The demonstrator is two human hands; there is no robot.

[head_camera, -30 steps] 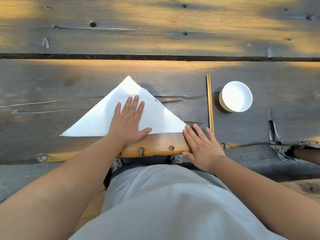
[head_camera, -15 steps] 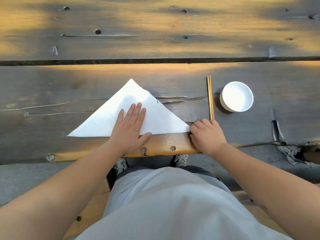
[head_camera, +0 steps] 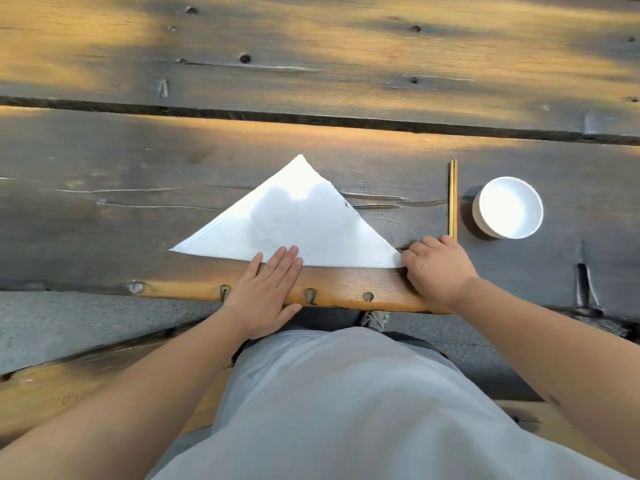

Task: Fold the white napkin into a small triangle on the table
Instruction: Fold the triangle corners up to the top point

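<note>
The white napkin (head_camera: pixel 301 226) lies flat on the dark wooden table (head_camera: pixel 104 202) as a large triangle, its long edge toward me and its tip pointing away. My left hand (head_camera: pixel 268 289) rests flat with fingers together, fingertips on the napkin's near edge, palm on the table's front edge. My right hand (head_camera: pixel 438 266) is curled at the napkin's right corner, fingers closed against that corner; whether the corner is pinched between them is hidden.
A pair of wooden chopsticks (head_camera: pixel 452 199) lies lengthwise just right of the napkin. A white bowl (head_camera: pixel 509 206) stands beyond them to the right. A dark gap (head_camera: pixel 311 117) runs across the table farther back. My lap is below the table edge.
My left hand slid back from the napkin's middle to its near edge. My right hand went from flat fingers to a curled grip at the right corner.
</note>
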